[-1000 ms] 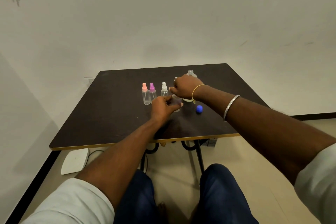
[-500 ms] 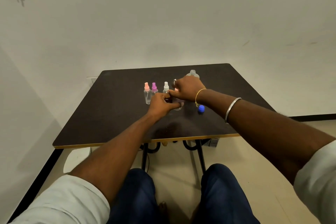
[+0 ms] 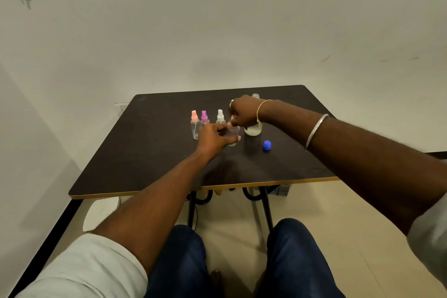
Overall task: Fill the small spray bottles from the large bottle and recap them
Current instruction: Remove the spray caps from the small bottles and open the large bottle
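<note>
While the left hand point(image 3: 216, 139) is gripping a clear small spray bottle point(image 3: 233, 131) standing on the table point(image 3: 145, 152), the right hand point(image 3: 244, 113) is pinching its top with curled fingers point(image 3: 235, 118), hiding the cap and most of the large bottle point(image 3: 253, 130) behind; a blue cap point(image 3: 266, 145) is lying nearby.

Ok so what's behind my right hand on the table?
The large bottle stands behind the right hand. Its neck shows above the knuckles, and its base, holding pale liquid, shows below the wrist. The hand covers its middle.
</note>
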